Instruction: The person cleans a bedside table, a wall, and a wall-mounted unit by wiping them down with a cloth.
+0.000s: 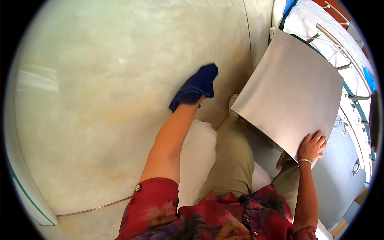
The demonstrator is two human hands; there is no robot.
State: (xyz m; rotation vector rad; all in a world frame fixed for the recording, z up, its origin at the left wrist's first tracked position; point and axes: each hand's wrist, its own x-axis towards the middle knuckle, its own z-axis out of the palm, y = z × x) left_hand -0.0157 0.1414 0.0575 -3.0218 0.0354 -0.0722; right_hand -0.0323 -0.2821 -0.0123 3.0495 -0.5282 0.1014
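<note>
A dark blue cloth (196,85) lies against the pale, mottled wall (100,100). My left hand (201,100) is almost wholly covered by it; only a bit near the wrist shows, and the cloth drapes over the fingers. On the right stands a metal-topped cabinet (292,88), grey and smooth. My right hand (312,147) rests on its near right corner, fingers a little apart, with a bracelet (304,161) at the wrist.
A bed with metal rails (340,44) and white bedding (308,20) runs along the right. A castor (356,168) touches the blue-grey floor (340,192). My legs in olive trousers (232,156) are close to the cabinet, with something white (198,150) beside them.
</note>
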